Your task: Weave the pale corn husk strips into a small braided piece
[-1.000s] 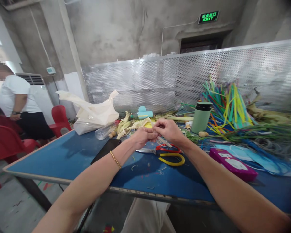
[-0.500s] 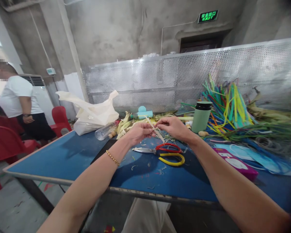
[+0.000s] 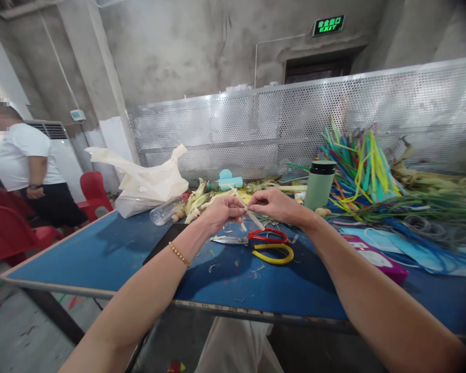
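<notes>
My left hand (image 3: 222, 211) and my right hand (image 3: 275, 205) are raised together above the blue table (image 3: 101, 254), fingers pinched. Between them they hold a thin pale strip of husk (image 3: 251, 217) that hangs down slanting to the right. Just below the hands lie scissors (image 3: 264, 244) with one red and one yellow handle, blades pointing left. A black phone (image 3: 163, 243) lies under my left forearm. Small pale scraps are scattered on the table around the scissors.
Behind the hands lie corn husks (image 3: 202, 199), a clear bottle (image 3: 163, 211), a cream plastic bag (image 3: 147, 181), a green flask (image 3: 320, 184) and a heap of coloured strips (image 3: 357, 171). A magenta box (image 3: 373, 257) sits at right. A person in white (image 3: 21, 160) stands left by red chairs (image 3: 8, 233).
Both hands lifted slightly from just above the scissors and drew apart a little, so the pale strip shows between them. The person at left shifted position.
</notes>
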The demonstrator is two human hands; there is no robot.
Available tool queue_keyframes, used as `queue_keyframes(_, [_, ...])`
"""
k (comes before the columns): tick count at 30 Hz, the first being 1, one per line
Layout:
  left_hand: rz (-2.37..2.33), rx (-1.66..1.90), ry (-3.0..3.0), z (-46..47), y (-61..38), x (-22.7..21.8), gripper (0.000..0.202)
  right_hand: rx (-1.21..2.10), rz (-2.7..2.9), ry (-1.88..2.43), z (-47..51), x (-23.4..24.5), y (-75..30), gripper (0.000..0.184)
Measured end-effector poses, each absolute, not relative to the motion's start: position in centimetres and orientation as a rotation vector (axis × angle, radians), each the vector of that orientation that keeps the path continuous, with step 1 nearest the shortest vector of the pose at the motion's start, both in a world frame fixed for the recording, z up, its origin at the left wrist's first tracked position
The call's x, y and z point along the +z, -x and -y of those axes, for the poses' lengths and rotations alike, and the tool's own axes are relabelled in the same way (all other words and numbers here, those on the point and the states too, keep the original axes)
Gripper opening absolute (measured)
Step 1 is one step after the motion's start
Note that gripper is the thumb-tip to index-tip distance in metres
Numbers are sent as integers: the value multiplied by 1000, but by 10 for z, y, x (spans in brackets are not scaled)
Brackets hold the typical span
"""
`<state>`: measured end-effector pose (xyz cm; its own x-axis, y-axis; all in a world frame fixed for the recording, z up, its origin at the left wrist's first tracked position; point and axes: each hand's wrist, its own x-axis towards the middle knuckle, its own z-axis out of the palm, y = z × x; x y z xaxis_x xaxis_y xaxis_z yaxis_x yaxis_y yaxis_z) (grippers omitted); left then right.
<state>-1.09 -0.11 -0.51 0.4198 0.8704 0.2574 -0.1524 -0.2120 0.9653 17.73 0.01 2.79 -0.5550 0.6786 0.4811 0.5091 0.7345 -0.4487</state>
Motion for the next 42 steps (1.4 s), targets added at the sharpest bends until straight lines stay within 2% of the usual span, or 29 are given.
queue_keyframes(8, [-605, 1044, -1434, 7, 12, 1, 17, 490, 2266, 808, 5, 30, -177, 15])
queue_keyframes(21, [-530, 981, -1367, 3, 16, 1, 16, 412, 2248, 828, 5, 30, -174, 16])
queue_keyframes(25, [-486, 953, -1371, 3, 15, 2, 18, 133, 2217, 858, 3, 29, -174, 13])
queue_keyframes(30, [-559, 1135, -1290, 0, 13, 2, 12, -459, 1957, 1002, 6, 32, -175, 13])
queue_keyframes(32, [-584, 1194, -1280, -2, 12, 1, 11, -551, 1837, 1030, 9, 34, -175, 14])
queue_keyframes(35, [-605, 1240, -1294, -4, 12, -1, 14, -430, 1802, 1020, 12, 34, -171, 15])
queue_keyframes(40, [-523, 1272, -1309, -6, 10, -7, 24, 325, 1947, 1108, 10, 24, -159, 22])
queue_keyframes(42, [-492, 1253, -1304, -6, 8, -8, 26, 461, 1968, 1057, 8, 19, -156, 21])
